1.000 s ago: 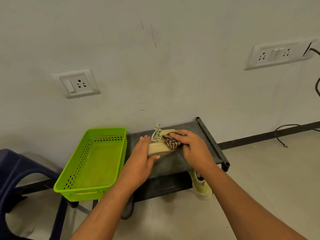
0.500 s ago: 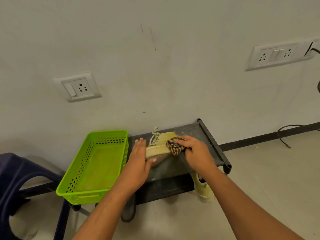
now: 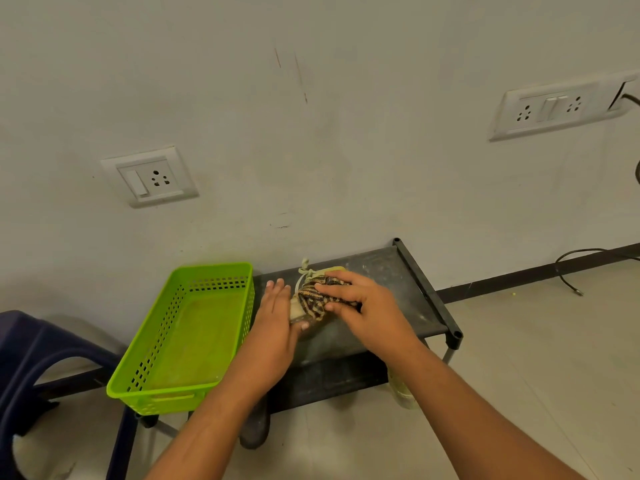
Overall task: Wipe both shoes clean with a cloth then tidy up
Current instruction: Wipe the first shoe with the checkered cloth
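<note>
A pale yellow shoe (image 3: 300, 311) with tied laces lies on the top shelf of a black rack (image 3: 388, 271), mostly covered. My left hand (image 3: 275, 318) holds it at its left end, thumb under the sole edge. My right hand (image 3: 363, 303) grips a brown striped cloth (image 3: 313, 297) and presses it onto the top of the shoe. A second pale shoe (image 3: 401, 393) stands on the floor under the rack's right side, partly hidden by my right forearm.
A bright green perforated basket (image 3: 145, 379) sits left of the rack, touching it. A dark blue plastic chair (image 3: 31, 344) stands at the far left. A dark shoe (image 3: 254, 427) is on the floor below the rack. A black cable (image 3: 568, 271) trails along the floor at right.
My right hand has slid the cloth leftward over the shoe toward my left hand. The left hand keeps its hold on the shoe.
</note>
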